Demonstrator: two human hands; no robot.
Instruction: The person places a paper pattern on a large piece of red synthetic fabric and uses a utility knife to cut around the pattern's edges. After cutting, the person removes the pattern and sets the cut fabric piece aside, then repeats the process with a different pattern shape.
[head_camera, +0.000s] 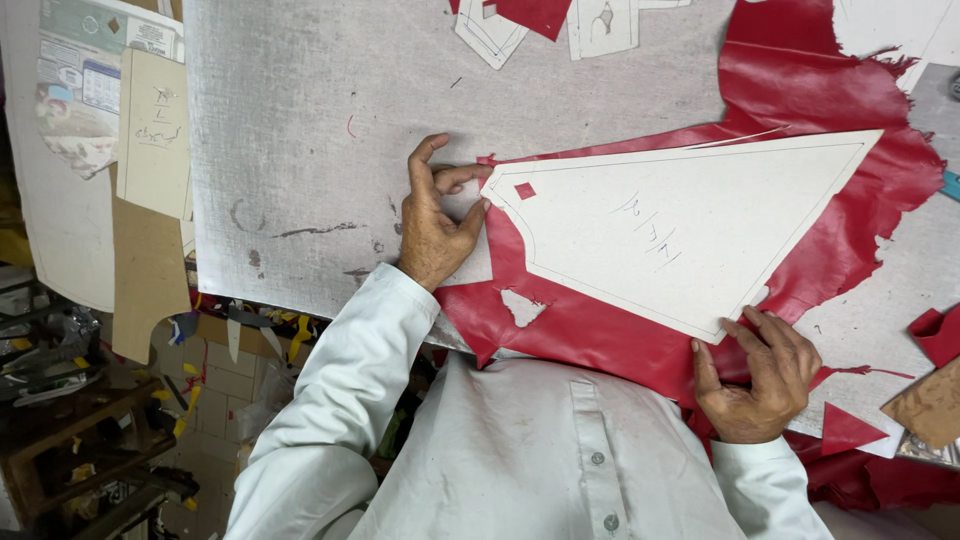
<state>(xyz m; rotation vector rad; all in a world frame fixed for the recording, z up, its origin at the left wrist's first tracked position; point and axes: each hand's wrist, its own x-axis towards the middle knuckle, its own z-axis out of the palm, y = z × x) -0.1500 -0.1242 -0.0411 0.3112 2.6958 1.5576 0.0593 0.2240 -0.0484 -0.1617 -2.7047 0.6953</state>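
Right hand (755, 375): nearest the body, low on the right. Fingers spread, tips pressed on the lower edge of the white card pattern (680, 235); grip released, flat, grasping nothing.

Left hand (435, 215): at the pattern's narrow left end. Thumb and fingertips pinched at the edge of the card; whether the grip clasps a small tool there, cannot tell. Index finger raised and curled.

White card pattern: large, roughly triangular, pencil marks on its face, a small square hole showing red near the left end. It lies flat on the red leather sheet (820, 90), which spreads out under it over the grey bench (300, 110) and drapes over the near edge.

Right, near the edge: red leather scraps (848, 428).

Far edge: more card pieces (600, 25). Far left: tan card templates (150, 200).
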